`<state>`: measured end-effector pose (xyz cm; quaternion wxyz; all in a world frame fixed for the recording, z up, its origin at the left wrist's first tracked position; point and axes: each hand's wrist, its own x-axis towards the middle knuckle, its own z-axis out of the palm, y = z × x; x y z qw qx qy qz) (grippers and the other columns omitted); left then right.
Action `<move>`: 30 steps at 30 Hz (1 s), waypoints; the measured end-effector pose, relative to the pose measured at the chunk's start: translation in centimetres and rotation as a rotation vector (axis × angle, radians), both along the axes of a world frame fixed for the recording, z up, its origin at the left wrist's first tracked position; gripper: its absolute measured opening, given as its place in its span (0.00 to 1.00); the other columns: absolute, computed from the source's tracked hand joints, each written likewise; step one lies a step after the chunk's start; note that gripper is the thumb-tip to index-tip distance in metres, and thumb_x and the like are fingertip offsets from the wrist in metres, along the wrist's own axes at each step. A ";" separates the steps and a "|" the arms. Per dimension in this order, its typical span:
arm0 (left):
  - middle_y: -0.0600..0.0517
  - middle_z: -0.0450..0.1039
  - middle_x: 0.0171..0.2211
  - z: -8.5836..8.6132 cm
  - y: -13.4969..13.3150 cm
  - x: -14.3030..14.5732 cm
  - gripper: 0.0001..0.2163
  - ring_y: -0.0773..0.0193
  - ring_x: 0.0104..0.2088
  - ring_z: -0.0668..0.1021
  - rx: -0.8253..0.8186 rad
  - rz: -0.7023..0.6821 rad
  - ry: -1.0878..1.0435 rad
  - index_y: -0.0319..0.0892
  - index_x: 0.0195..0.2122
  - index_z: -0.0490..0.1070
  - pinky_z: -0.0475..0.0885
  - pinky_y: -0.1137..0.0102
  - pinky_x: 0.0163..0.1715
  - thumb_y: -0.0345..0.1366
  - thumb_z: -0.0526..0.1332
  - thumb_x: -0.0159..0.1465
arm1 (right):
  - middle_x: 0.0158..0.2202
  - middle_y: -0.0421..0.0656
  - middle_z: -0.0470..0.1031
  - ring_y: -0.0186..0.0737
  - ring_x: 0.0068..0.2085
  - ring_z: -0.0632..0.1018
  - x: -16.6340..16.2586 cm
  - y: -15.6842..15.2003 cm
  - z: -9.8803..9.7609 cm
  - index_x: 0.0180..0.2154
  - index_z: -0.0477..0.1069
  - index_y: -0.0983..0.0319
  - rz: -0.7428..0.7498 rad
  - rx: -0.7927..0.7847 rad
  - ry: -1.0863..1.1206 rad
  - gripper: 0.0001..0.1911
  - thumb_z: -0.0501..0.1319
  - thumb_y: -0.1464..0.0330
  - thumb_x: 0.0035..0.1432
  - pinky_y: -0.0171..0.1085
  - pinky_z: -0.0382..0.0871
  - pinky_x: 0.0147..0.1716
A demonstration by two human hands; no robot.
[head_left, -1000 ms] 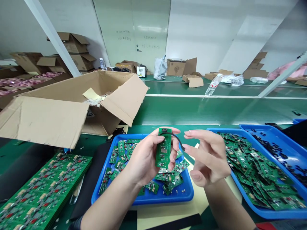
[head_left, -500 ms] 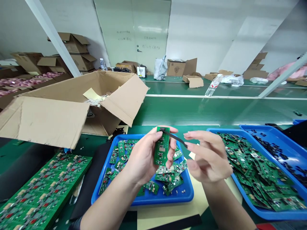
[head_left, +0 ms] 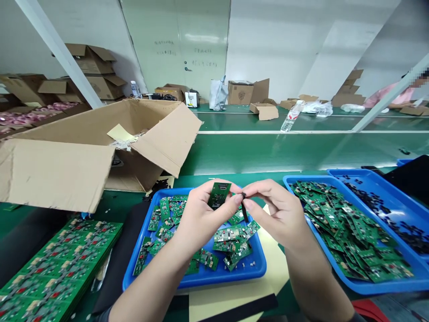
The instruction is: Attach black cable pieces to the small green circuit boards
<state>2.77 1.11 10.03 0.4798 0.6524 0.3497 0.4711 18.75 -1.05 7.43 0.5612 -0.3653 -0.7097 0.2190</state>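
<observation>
Left hand (head_left: 201,214) pinches a small green board (head_left: 218,195) between thumb and fingers and holds it up, tilted a bit. Right hand (head_left: 278,214) comes in from 3 o'clock and pinches the top end of a thin black strip (head_left: 244,210) with its fingertips pressed together. The tips of both hands touch at the board's right edge. The top of the strip meets the board there and the rest hangs down loose, so this board looks only partly done. Whether the strip is stuck on cannot be told.

Right under the hands, at 6 o'clock, is a blue tray (head_left: 201,279) with a thin layer of small green boards in it. At 3 o'clock a second blue tray (head_left: 368,290) is piled high with many more boards, so it looks like lots of work is left. Past it, at 2 o'clock, a third tray (head_left: 395,190) holds little black bits.

At 8 o'clock, big green panels (head_left: 56,268) lie in a stack, not broken apart. At 10 o'clock an open cardboard box (head_left: 67,165) lies on the green worktop (head_left: 268,152). Far off at 2 o'clock, a person in pink (head_left: 389,94) sits at another worktop.
</observation>
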 end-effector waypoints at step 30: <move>0.60 0.59 0.17 -0.3 0.8 -0.4 0.10 0.74 0.17 0.62 -0.308 -0.198 -0.084 0.41 0.27 0.65 0.58 0.77 0.17 0.40 0.63 0.57 | 0.37 0.46 0.78 0.40 0.39 0.78 1.9 0.7 1.1 0.38 0.71 0.62 -0.028 0.151 -0.289 0.07 0.57 0.67 0.62 0.38 0.73 0.38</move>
